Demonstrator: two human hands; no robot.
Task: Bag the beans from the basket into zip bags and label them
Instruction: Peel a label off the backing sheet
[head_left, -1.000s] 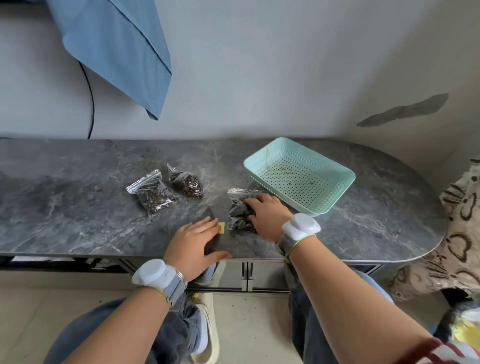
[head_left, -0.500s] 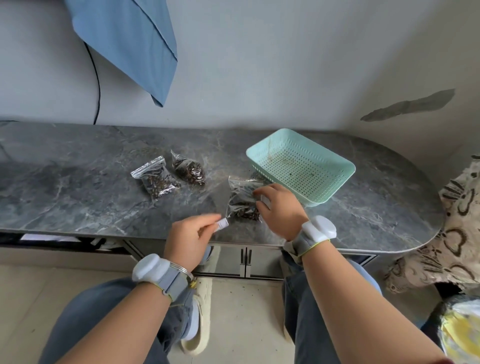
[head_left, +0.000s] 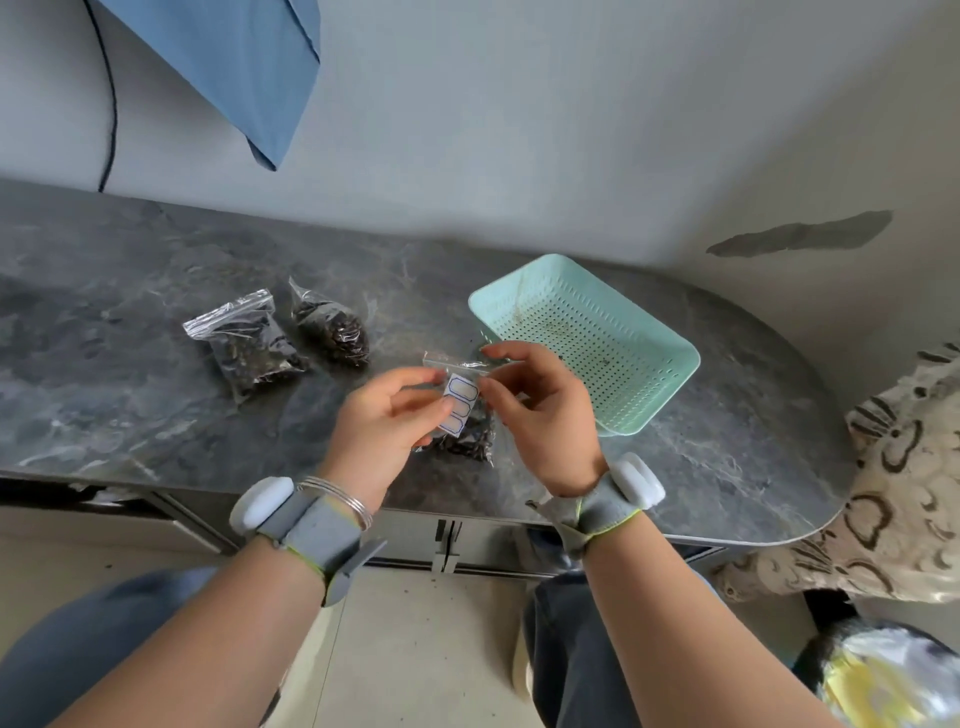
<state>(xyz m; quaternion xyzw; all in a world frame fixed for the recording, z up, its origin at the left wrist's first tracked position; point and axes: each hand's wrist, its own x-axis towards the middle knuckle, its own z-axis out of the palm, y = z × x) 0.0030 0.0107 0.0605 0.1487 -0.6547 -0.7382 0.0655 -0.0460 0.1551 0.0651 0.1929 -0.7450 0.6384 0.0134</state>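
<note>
— In the head view, what are the hands doing?
— Both hover over the front of the surface (head_left: 130, 415). The left hand (head_left: 384, 415) has a closed grip. Its thumb and fingertips pinch the left side of a small white label sheet (head_left: 458, 402) with blue-outlined stickers.
— And the right?
— The right hand (head_left: 545, 415) is curled. Its thumb tip touches the sheet's right edge, and its forefinger is bent just above the sheet's top corner. I cannot tell whether that grip actually has hold of a sticker.
— Where is the bag?
— A zip bag (head_left: 484, 423) lies on the surface under the sheet, with dark beans (head_left: 462, 447) in its near end. It sits between the two hands, just beside the near-left corner of the basket (head_left: 597, 338). Its clear top strip shows above the sheet.
— And the basket?
— It is mint green and perforated, and it rests on the surface to the right, with a few specks on its floor.
— Any other bags?
— A filled bag (head_left: 249, 345) and a second filled bag (head_left: 332, 332) lie side by side, well to the left.
— Anything else?
— A blue cloth (head_left: 234, 78) hangs on the wall. Each wrist wears a grey band (head_left: 317, 525), and thin bangles (head_left: 340, 499) circle the left wrist.
</note>
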